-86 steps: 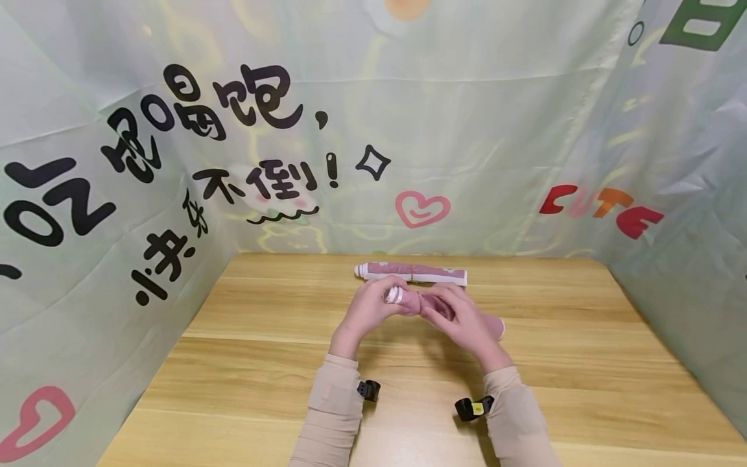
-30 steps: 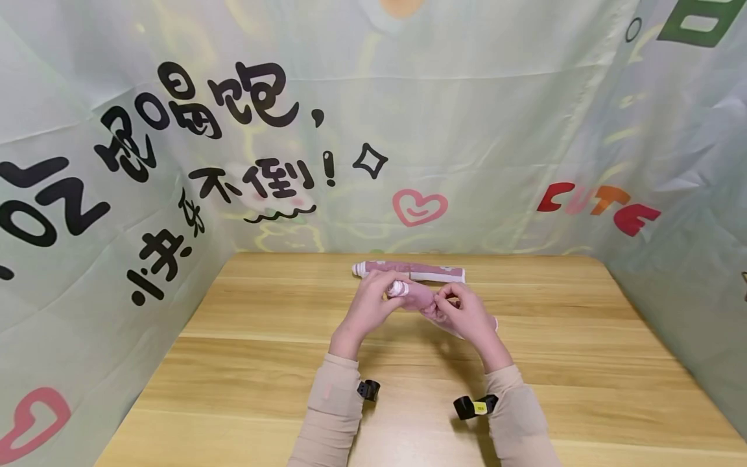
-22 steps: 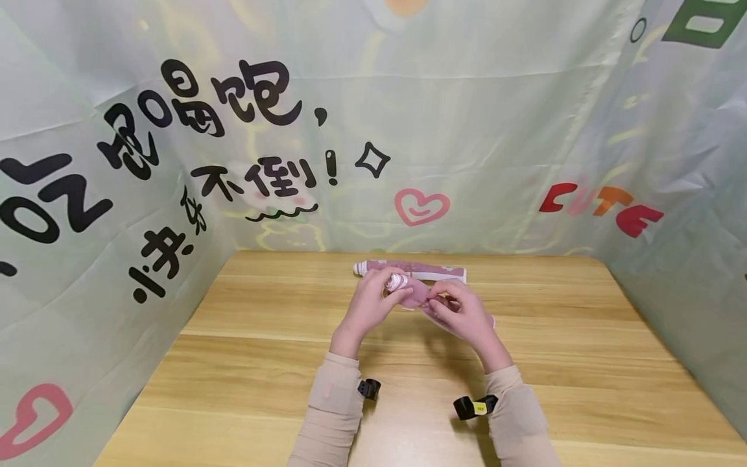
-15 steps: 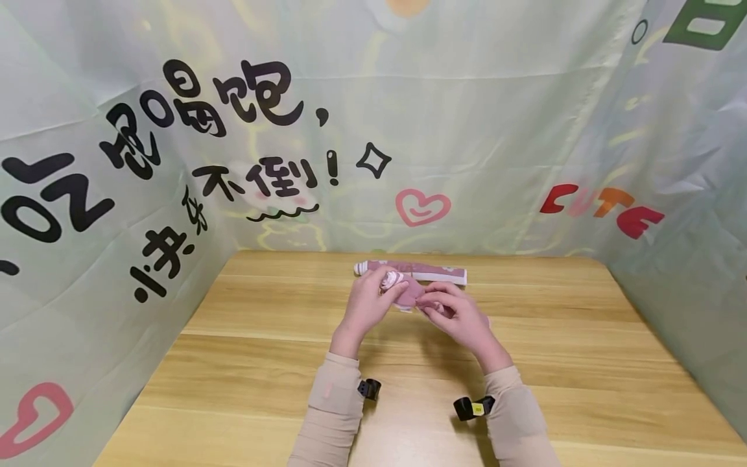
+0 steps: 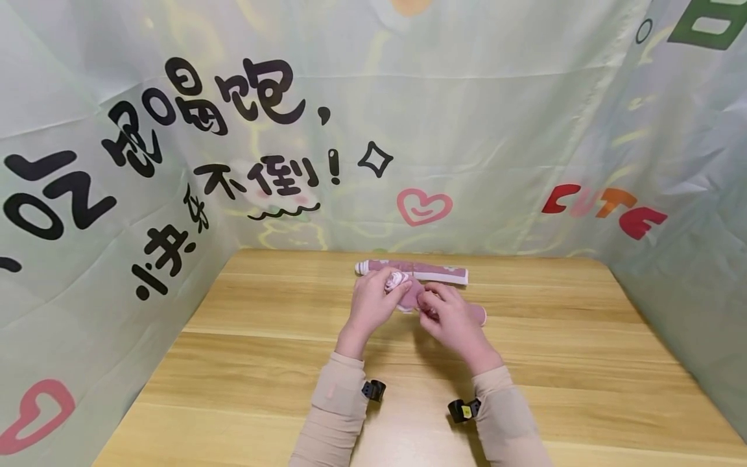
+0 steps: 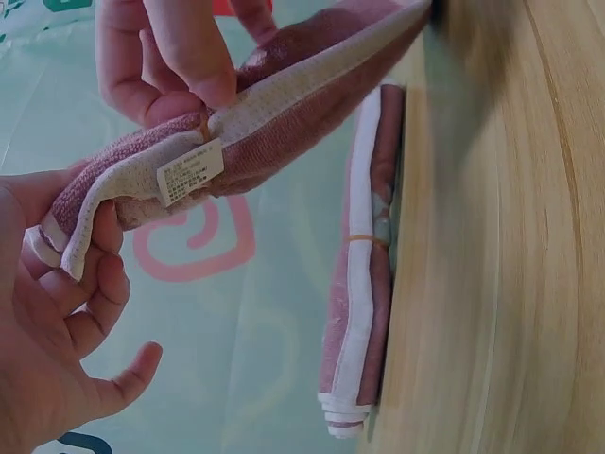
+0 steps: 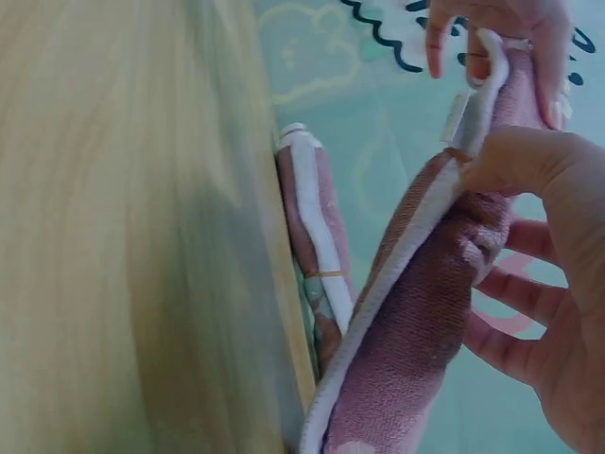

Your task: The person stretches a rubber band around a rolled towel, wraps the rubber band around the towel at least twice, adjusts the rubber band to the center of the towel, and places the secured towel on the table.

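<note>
Both hands hold a rolled pink towel with white edging, slanting over the table. My left hand grips its white-edged end between thumb and fingers. Near the roll's middle, my right hand pinches at a thin orange-brown rubber band, which cinches the towel there. A white printed label hangs beside the band. The far part of the roll slopes down past the right hand. Behind the hands lies a second rolled pink towel, with its own rubber band round the middle.
The wooden table has a printed cloth curtain at its back and sides. Black wrist cameras stick out inward from the sleeves, low over the table.
The right hand has shifted left along the roll, closer to the left hand, fingers working at the band. The held towel's left end has turned more toward the head camera. The second towel stays put.
</note>
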A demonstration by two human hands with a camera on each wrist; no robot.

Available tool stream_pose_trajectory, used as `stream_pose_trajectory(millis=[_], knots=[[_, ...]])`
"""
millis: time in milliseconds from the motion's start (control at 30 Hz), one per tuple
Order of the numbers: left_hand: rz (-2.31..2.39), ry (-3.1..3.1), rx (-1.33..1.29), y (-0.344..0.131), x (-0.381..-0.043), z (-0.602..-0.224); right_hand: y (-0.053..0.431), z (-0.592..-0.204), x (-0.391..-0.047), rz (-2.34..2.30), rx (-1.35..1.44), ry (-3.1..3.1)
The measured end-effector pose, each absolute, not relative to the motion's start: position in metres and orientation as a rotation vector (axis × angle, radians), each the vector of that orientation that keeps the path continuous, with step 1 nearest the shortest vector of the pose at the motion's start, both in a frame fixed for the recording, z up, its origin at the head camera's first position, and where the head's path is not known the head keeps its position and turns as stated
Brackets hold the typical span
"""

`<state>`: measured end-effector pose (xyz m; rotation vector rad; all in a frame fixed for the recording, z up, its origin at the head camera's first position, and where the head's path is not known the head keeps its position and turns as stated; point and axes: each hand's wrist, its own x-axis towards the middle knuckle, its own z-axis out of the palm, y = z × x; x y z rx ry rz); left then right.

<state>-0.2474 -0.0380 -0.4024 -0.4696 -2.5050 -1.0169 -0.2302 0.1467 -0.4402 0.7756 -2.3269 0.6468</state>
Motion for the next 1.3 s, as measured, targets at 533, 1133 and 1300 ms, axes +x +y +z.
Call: stream_pose_trajectory(millis=[533, 1133, 1300], knots=[[-1.177, -2.522, -0.391, -0.047, -0.250, -0.401, 0.159, -0.447, -0.233, 0.719, 0.708, -2.374], [-1.447, -2.511, -0.699, -0.061, -0.256, -0.405, 0.175, -0.447, -0.236, 1.242, 0.609, -2.588], [-1.463, -2.461, -0.795, -0.061, -0.256, -0.406, 0.179, -0.449, -0.237, 1.130, 0.626, -2.634]])
